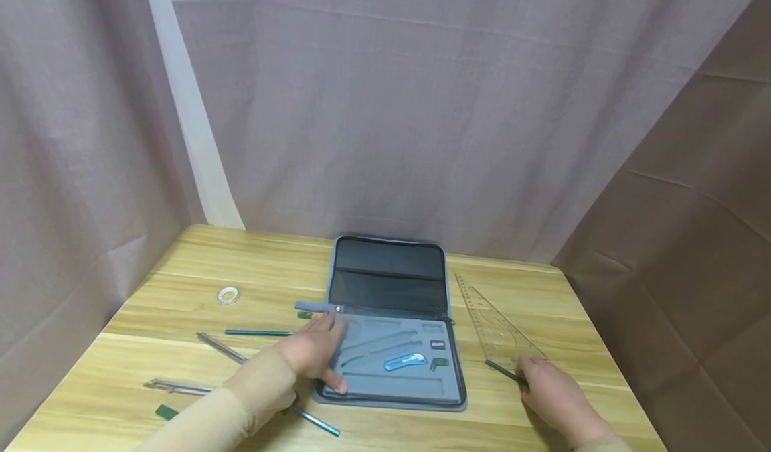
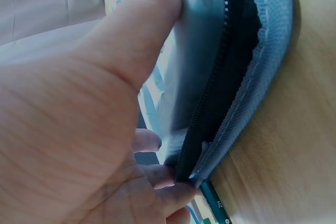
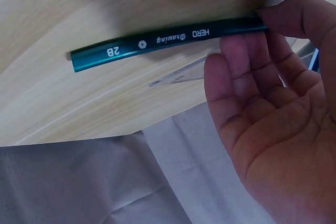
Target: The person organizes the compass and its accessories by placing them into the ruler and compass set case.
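An open zippered case (image 1: pixel 390 405) lies on the table, with a grey moulded insert (image 1: pixel 409 386) in its lower half. My left hand (image 1: pixel 313 348) rests spread over the insert's left edge, the thumb at the front corner. The left wrist view shows that thumb against the insert and other fingers touching the zippered rim (image 2: pixel 247 93). A blue utility knife (image 1: pixel 405 361), a small sharpener (image 1: pixel 437 345) and a small green piece (image 1: pixel 438 363) sit in the insert. To the right of the case, my right hand (image 1: pixel 551 392) pinches a dark green 2B pencil (image 3: pixel 131 44) between thumb and fingers.
A clear set square (image 1: pixel 490 325) lies beside the right hand. Left of the case are a roll of tape (image 1: pixel 227 296), a pencil (image 1: pixel 259 333), two metal compass-like tools (image 1: pixel 219 347) and a green piece (image 1: pixel 165 412). Another pencil (image 1: pixel 319 423) lies in front. Curtains (image 1: pixel 385 104) hang behind.
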The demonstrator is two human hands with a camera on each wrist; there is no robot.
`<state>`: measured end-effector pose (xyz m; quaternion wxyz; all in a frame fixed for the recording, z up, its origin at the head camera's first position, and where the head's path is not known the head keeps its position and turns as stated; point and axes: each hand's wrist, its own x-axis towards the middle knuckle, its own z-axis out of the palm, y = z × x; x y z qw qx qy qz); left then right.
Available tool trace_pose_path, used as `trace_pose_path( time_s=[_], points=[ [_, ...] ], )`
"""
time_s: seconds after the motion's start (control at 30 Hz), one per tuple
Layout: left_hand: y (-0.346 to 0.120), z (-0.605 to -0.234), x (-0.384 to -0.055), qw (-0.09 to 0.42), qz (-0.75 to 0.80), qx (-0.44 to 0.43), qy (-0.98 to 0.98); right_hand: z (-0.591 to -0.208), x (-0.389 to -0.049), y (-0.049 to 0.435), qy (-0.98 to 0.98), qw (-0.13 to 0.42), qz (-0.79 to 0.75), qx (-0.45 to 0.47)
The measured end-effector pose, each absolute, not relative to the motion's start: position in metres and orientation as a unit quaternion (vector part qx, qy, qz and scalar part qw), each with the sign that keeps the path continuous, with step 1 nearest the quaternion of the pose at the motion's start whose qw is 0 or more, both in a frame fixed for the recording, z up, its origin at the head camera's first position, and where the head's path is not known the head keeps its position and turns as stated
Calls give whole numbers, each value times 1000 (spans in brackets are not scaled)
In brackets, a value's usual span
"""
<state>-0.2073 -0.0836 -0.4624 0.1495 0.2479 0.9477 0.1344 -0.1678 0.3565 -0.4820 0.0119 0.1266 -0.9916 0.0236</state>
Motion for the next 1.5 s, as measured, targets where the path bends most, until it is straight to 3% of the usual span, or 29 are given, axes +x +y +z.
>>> trace_pose_path(
  time_s=[0.83,1.13,1.5],
  points=[
    [-89,-456,-214,185,152,231,943,-470,-174,340,-989,15,49,142],
    [-88,-456,-214,177,156,233,944,-454,-185,289,-976,32,100,192],
    [-88,-460,-214,168,170,238,941,-451,-182,218,-938,77,57,334]
  ],
)
